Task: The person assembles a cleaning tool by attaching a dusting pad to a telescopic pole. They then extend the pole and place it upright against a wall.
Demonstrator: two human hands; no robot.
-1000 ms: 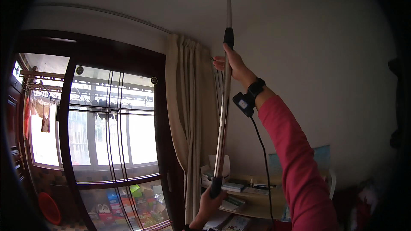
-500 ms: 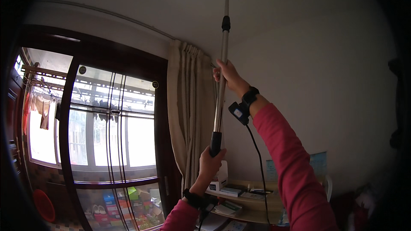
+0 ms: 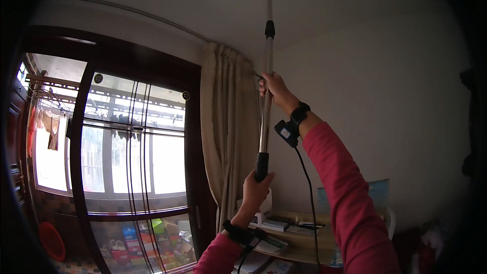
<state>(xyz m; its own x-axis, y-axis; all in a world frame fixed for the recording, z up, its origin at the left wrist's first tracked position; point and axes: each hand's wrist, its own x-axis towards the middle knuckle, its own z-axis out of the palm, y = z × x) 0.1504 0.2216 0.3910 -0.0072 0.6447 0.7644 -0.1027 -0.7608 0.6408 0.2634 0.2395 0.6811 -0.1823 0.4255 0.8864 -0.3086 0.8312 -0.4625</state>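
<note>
A silver telescopic pole (image 3: pixel 265 128) stands nearly upright before me, with a black collar partway up and a thinner section reaching toward the ceiling. Its black end grip sits in my left hand (image 3: pixel 254 190), fingers closed around the lower end. Higher up, my right hand (image 3: pixel 274 90) is wrapped round the metal shaft. Whatever may be on the pole's top end is too dim to make out. Black devices on straps (image 3: pixel 290 131) are worn at both wrists, a cable hanging from the right one.
A beige curtain (image 3: pixel 228 122) hangs left of the pole from a ceiling rail (image 3: pixel 127 9). Further left is a dark-framed glass door (image 3: pixel 137 218) with laundry behind it. Below my arms, a shelf desk (image 3: pixel 299 253) holds books and papers. A red basin (image 3: pixel 52 241) stands at lower left.
The pole has shifted slightly to the right and become a little more upright, both hands staying on it. The view has moved slightly.
</note>
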